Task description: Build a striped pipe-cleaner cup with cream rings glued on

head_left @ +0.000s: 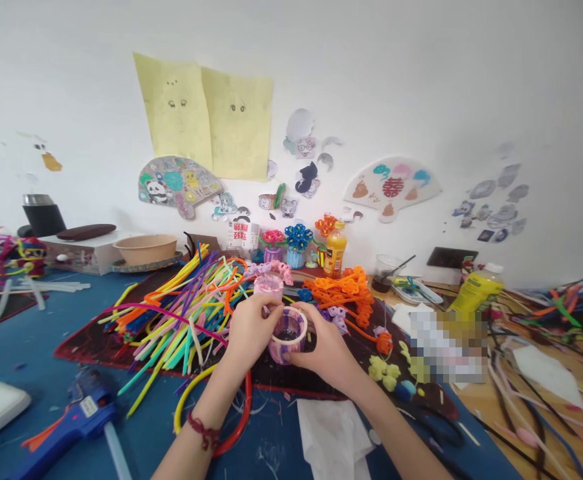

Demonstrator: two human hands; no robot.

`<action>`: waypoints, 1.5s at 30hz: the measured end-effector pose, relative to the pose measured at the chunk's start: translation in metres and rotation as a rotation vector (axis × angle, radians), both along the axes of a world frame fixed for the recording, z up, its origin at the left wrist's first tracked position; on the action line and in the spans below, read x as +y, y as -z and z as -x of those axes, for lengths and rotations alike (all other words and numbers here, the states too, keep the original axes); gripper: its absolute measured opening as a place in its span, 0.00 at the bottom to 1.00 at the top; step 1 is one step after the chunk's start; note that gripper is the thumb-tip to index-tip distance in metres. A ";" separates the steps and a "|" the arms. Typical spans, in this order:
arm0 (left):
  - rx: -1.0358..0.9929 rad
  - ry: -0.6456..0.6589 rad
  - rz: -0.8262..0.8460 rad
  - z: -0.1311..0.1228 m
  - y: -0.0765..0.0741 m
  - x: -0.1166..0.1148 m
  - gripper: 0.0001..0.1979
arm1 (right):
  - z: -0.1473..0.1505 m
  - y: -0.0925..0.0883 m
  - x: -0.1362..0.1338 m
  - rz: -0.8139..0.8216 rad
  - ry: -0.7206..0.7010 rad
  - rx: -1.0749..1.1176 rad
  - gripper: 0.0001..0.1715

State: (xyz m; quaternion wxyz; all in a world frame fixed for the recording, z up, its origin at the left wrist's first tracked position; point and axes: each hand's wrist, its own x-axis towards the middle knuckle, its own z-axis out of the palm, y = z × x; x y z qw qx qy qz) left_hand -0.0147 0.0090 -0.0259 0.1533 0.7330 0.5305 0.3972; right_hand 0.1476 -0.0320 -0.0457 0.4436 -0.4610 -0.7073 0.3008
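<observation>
Purple cup [288, 340] sits between your two hands, held over the black mat [86, 347] on the blue table [31, 347]. Your left hand [248, 333] pinches its left side and rim, and your right hand [324, 350] clasps the right side, thumb underneath. Loose pipe cleaners [181, 310] lie just left of your hands, and a blue glue gun [78, 417] lies nearer you.

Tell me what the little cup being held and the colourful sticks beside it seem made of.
The little cup looks wrapped in fuzzy pink-purple stems; its smooth pale rim suggests paper or plastic. The colourful sticks look like pipe cleaners: soft matte fuzz, several bent.
</observation>
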 end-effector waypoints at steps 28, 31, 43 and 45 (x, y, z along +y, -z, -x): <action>-0.017 0.050 -0.112 0.006 0.000 -0.003 0.06 | 0.000 0.003 0.003 -0.015 -0.024 0.080 0.38; -0.047 0.058 -0.111 0.007 -0.002 -0.003 0.09 | -0.001 0.005 0.004 -0.011 -0.029 0.103 0.38; -0.013 0.340 -0.071 0.001 0.001 -0.008 0.23 | -0.004 0.009 0.008 -0.076 0.041 0.098 0.37; -0.020 0.356 -0.066 0.001 0.001 -0.009 0.24 | -0.004 0.007 0.007 -0.101 0.061 0.075 0.36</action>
